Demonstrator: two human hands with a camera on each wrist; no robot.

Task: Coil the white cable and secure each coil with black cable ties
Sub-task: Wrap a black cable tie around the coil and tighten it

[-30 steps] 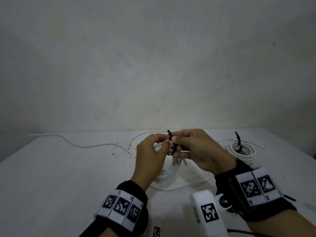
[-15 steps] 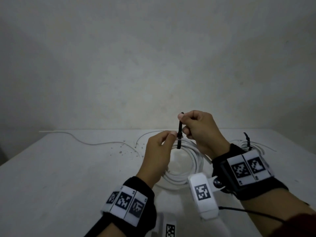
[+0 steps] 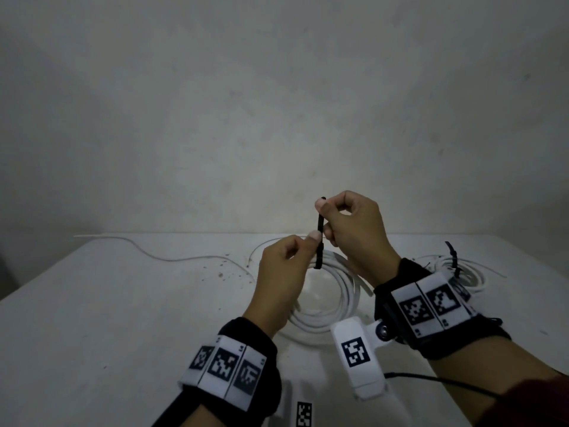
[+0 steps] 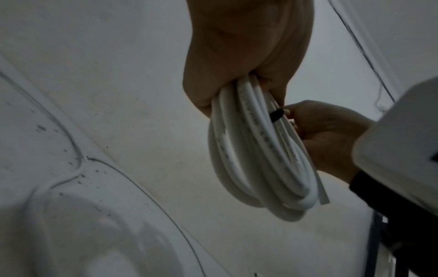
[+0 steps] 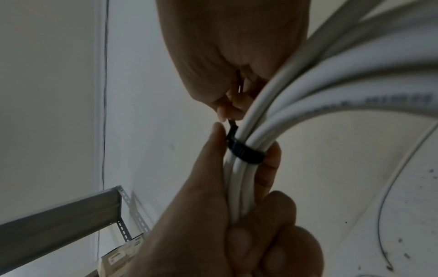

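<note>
My left hand (image 3: 303, 246) grips a white cable coil (image 3: 335, 303) and holds it up above the white table (image 3: 92, 318). A black cable tie (image 3: 319, 241) is looped round the bundle just above the left fingers. Its band (image 5: 246, 150) sits tight on the strands. My right hand (image 3: 331, 217) pinches the tie's tail and holds it straight up. In the left wrist view the coil (image 4: 260, 150) hangs from the left hand (image 4: 237, 75), with the tie (image 4: 276, 115) at the right hand's fingertips.
A second white coil (image 3: 468, 274) with a black tie (image 3: 452, 254) lies on the table at the right. A loose white cable (image 3: 172, 258) trails across the far left, near dark specks (image 3: 224, 269). A grey metal angle bar (image 5: 59, 215) shows in the right wrist view.
Both hands lifted the coil off the table. The right hand drew the tie's tail upward, so the loop closed round the bundle.
</note>
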